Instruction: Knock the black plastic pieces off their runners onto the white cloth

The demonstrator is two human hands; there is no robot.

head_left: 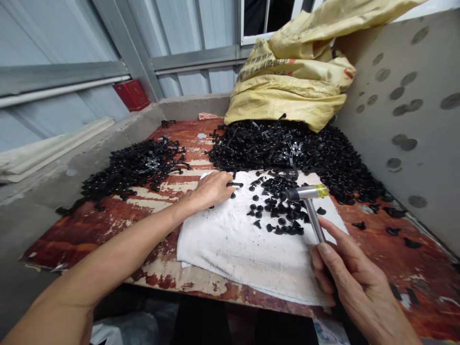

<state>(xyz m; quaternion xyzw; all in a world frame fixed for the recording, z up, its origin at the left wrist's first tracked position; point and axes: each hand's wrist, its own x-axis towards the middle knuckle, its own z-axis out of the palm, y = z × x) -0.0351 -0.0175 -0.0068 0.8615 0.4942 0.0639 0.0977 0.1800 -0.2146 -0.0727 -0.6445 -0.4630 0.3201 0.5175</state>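
My right hand (354,278) is wrapped round the handle of a small two-faced mallet (308,192), with one black face and one yellow face. The mallet head is raised over the right part of a white cloth (223,254). At the cloth's far left edge, my left hand (215,188) is closed on a small black strip-like part (236,184), whose end sticks out past the fingers. Between the hands, loose black mushroom-shaped pieces (282,221) lie scattered on the cloth. The fingers of my left hand partly hide what they hold.
A large heap of black parts (251,146) spills from a yellow woven sack (287,91) at the back. Another heap of black strips (136,165) lies at left on the worn red-brown board (89,225). A spotted pale panel (406,115) borders the right side; a red box (132,95) stands behind.
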